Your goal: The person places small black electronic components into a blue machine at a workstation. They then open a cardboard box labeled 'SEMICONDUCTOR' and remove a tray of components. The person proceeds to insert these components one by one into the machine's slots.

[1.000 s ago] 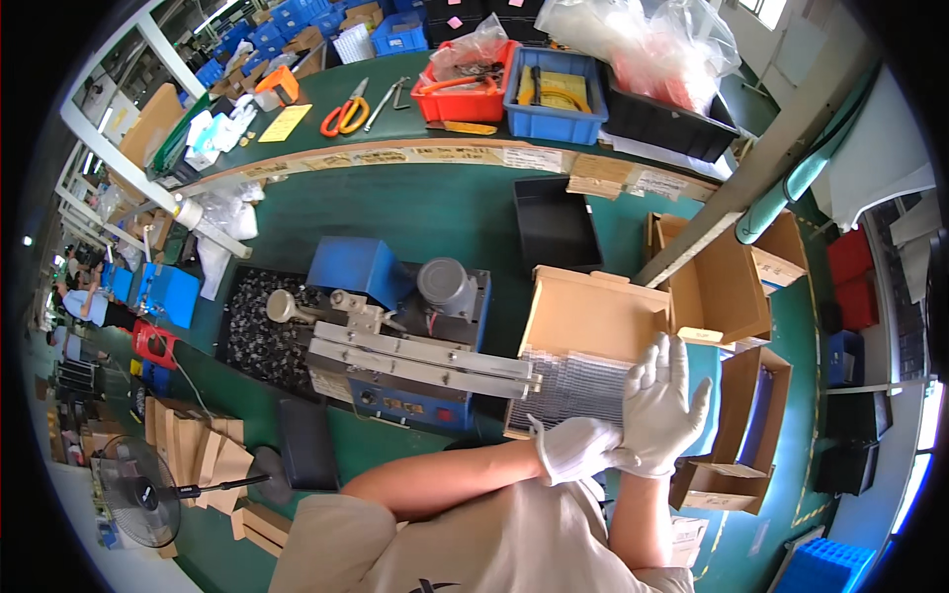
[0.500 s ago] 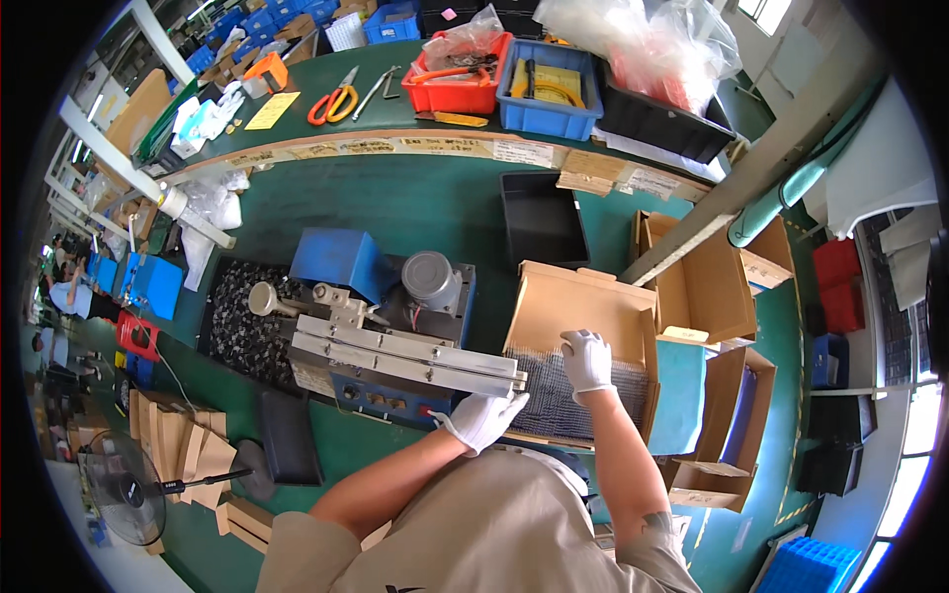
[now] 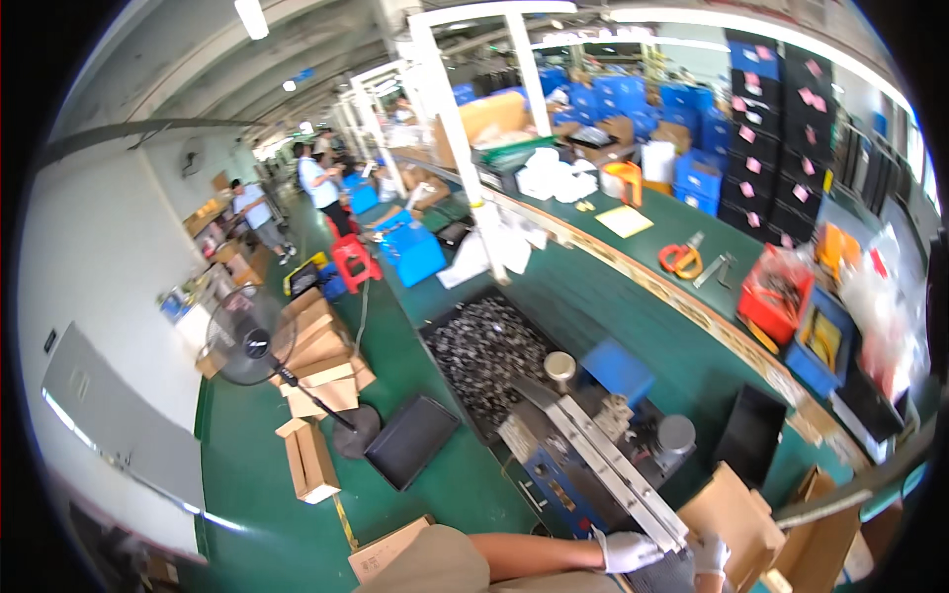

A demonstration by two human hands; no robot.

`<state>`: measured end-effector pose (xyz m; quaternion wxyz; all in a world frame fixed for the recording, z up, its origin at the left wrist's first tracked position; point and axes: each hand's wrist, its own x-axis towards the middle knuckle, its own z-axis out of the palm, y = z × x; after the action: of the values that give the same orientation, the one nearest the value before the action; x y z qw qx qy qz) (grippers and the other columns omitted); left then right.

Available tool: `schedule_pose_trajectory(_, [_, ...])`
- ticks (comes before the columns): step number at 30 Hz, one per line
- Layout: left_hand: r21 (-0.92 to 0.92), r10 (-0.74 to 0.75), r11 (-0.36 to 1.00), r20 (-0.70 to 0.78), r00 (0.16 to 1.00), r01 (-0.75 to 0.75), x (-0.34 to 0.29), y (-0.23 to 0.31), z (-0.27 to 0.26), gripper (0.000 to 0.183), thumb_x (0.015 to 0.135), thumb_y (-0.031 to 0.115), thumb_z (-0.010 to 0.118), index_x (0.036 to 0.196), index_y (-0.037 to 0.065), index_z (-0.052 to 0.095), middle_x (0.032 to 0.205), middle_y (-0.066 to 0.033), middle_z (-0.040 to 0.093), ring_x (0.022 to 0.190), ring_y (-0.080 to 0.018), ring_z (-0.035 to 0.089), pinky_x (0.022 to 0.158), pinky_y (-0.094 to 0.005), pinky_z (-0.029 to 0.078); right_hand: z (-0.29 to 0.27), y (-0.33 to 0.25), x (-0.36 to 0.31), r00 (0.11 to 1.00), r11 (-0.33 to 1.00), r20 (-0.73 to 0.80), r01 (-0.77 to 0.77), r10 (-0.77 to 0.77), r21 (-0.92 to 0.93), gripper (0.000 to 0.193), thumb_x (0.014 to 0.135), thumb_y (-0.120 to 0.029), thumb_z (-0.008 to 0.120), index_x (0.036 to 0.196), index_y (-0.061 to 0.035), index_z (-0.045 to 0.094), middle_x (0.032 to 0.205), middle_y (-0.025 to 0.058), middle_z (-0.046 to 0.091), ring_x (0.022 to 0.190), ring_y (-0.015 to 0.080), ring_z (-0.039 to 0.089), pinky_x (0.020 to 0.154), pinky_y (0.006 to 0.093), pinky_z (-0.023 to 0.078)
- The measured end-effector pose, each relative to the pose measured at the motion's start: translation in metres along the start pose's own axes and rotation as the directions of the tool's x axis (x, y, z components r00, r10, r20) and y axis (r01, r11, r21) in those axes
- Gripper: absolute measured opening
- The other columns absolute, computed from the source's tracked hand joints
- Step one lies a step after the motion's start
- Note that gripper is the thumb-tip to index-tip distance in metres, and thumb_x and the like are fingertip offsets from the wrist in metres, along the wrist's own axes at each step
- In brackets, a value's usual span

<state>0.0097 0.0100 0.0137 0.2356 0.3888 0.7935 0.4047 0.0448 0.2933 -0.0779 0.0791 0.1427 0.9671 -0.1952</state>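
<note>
My left hand (image 3: 631, 551), in a white glove, is at the lower end of the machine's long metal rail (image 3: 618, 465). Whether its fingers close on anything is blurred. Just right of it is my right hand (image 3: 710, 555), also gloved, over the near part of an open cardboard box (image 3: 727, 509). Its fingers are smeared and partly cut by the lower edge. Between the hands shows a patch of small dark grey pieces (image 3: 667, 573). The bench machine has a blue housing (image 3: 618, 368) and a round grey motor (image 3: 676, 433).
Left of the machine a black tray (image 3: 435, 331) holds many small dark parts. A black bin (image 3: 751, 435) stands beyond the box. The shelf carries orange scissors (image 3: 682, 259) and a red bin (image 3: 774, 296). On the floor are a fan (image 3: 255, 341), cartons and a black tray (image 3: 412, 442).
The view has swung left and up, so hands and machine now sit at the lower right. Two people in the distance show more clearly. My right hand is closer to my left.
</note>
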Motion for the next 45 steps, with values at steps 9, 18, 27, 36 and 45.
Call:
schedule_pose_trajectory(9, [-0.118, 0.139, 0.981, -0.122, 0.983, -0.154, 0.030, -0.034, 0.058, 0.028, 0.098, 0.032, 0.058, 0.109, 0.009, 0.068, 0.091, -0.0128, 0.071, 0.073, -0.0358, 0.067, 0.064, -0.0456, 0.054, -0.087, -0.054, -0.050, 0.987, 0.983, -0.147, -0.045, 0.072, 0.179, 0.022, 0.091, -0.027, 0.059, 0.099, -0.0110, 0.072, 0.101, 0.0158, 0.069, 0.091, 0.0380, 0.066, 0.082, 0.0479, 0.053])
schedule_pose_trajectory(18, [-0.846, -0.284, -0.065, 0.523, 0.803, 0.528, 0.033, 0.002, 0.034, 0.024, 0.102, 0.036, 0.051, 0.113, 0.018, 0.063, 0.105, 0.0001, 0.065, 0.091, -0.0182, 0.063, 0.071, -0.0374, 0.055, -0.087, -0.145, -0.118, 0.999, 0.884, 0.046, -0.014, -0.009, 0.467, 0.040, 0.093, -0.017, 0.063, 0.130, -0.0017, 0.062, 0.132, 0.0225, 0.062, 0.123, 0.0370, 0.058, 0.104, 0.0399, 0.044])
schedule_pose_trajectory(27, [-0.801, -0.370, -0.322, 0.597, 0.712, 0.505, 0.027, 0.012, 0.011, 0.008, 0.101, 0.026, 0.059, 0.100, 0.018, 0.059, 0.093, 0.0019, 0.060, 0.079, -0.0098, 0.058, 0.064, -0.0248, 0.055, -0.085, -0.146, -0.135, 0.960, 0.731, -0.232, 0.044, 0.159, 0.681, 0.024, 0.090, -0.011, 0.067, 0.111, -0.0006, 0.067, 0.102, 0.0181, 0.067, 0.093, 0.0324, 0.067, 0.085, 0.0388, 0.053])
schedule_pose_trajectory(36, [-0.829, -0.379, 0.038, 0.505, 0.775, 0.559, 0.020, 0.029, 0.002, 0.028, 0.105, 0.039, 0.051, 0.118, 0.016, 0.061, 0.111, -0.0005, 0.061, 0.086, -0.0095, 0.056, 0.065, -0.0244, 0.052, -0.061, -0.132, -0.142, 0.971, 0.558, -0.007, -0.131, 0.237, 0.819, 0.023, 0.093, -0.011, 0.067, 0.111, 0.0033, 0.066, 0.100, 0.0084, 0.069, 0.089, 0.0123, 0.063, 0.084, 0.0279, 0.051])
schedule_pose_trajectory(45, [-0.821, -0.276, 0.133, 0.507, 0.817, 0.555, 0.012, 0.005, 0.008, 0.046, 0.104, 0.044, 0.050, 0.124, 0.005, 0.062, 0.093, -0.0052, 0.063, 0.070, -0.0094, 0.057, 0.054, -0.0236, 0.047, -0.077, -0.136, -0.136, 0.921, 0.212, 0.120, -0.210, 0.371, 0.954, 0.010, 0.093, -0.004, 0.065, 0.102, -0.0003, 0.068, 0.093, 0.0005, 0.067, 0.085, 0.0076, 0.058, 0.083, 0.0251, 0.049])
